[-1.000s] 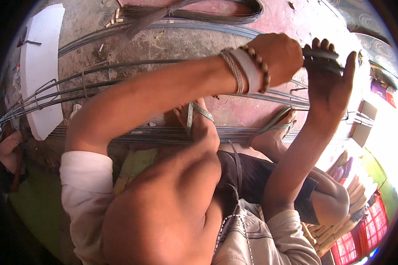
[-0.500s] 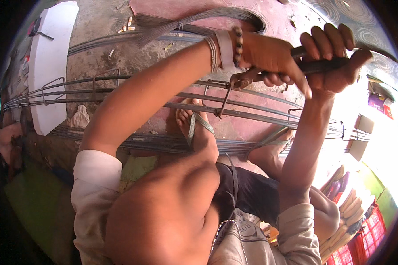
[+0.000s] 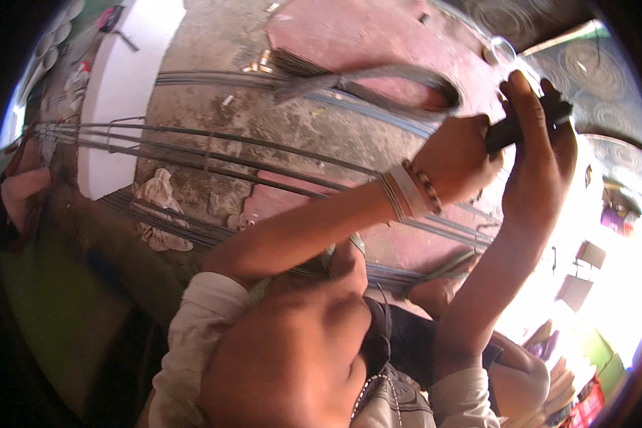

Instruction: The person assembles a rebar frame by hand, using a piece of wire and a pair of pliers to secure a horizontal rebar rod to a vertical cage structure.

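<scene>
Both my hands are raised together at the upper right, above a long cage of thin steel bars (image 3: 264,145). My left hand (image 3: 458,158), below a beaded bracelet and a pale wristband, is closed in a fist at the near end of black-handled pincers (image 3: 508,134). My right hand (image 3: 538,153) wraps its fingers round the handles, whose far ends stick out past it. The pincers' jaws are hidden behind my left hand. My left forearm crosses over the bars and covers part of them. A square stirrup (image 3: 109,135) rings the bars near their left end.
A bundle of thin wire (image 3: 399,71) lies bent on the floor beyond the bars. A white slab (image 3: 121,93) stands under their left end, beside a crumpled cloth (image 3: 162,203). More rods (image 3: 182,225) run along near my feet. Several cigarette stubs (image 3: 262,63) lie by the wire.
My hands have shifted with the pincers, and my left wrist has come lower and nearer. My right fingers have closed more around the handles. The whole view has swung, so the floor sits lower and farther right.
</scene>
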Tool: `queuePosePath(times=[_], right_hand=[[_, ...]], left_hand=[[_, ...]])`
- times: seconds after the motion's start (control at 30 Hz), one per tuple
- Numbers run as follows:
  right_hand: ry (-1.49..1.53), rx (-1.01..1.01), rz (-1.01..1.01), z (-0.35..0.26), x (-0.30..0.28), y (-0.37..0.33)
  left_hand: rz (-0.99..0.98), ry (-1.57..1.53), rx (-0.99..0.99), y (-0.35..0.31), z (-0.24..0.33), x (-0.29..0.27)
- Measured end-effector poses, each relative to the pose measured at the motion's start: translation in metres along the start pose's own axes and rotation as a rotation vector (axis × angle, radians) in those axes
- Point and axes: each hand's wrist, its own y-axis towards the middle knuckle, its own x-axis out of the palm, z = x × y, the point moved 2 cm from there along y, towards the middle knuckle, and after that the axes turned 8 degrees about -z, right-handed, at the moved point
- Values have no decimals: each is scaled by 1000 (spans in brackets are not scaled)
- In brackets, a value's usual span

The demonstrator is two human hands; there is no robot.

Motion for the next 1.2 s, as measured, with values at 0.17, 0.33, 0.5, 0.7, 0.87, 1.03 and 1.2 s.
queuePosePath(times=[0.17, 0.33, 0.5, 0.7, 0.87, 1.03, 1.2], right_hand=[[39, 8, 324, -1, 28, 6], [287, 2, 110, 6, 24, 24], [437, 30, -39, 10, 14, 34], [739, 51, -201, 39, 0, 44], [915, 92, 30, 75, -14, 64], [1026, 194, -168, 85, -9, 64], [1061, 571, -146, 111, -27, 65]], left_hand=[[-2, -35, -121, -18, 4, 2], [189, 106, 196, -31, 8, -23], [-37, 67, 24, -26, 4, -25], [-156, 100, 22, -15, -1, -37], [-193, 132, 25, 6, -23, -65], [-248, 308, 60, 8, -26, -88], [64, 644, -23, 12, -35, -125]])
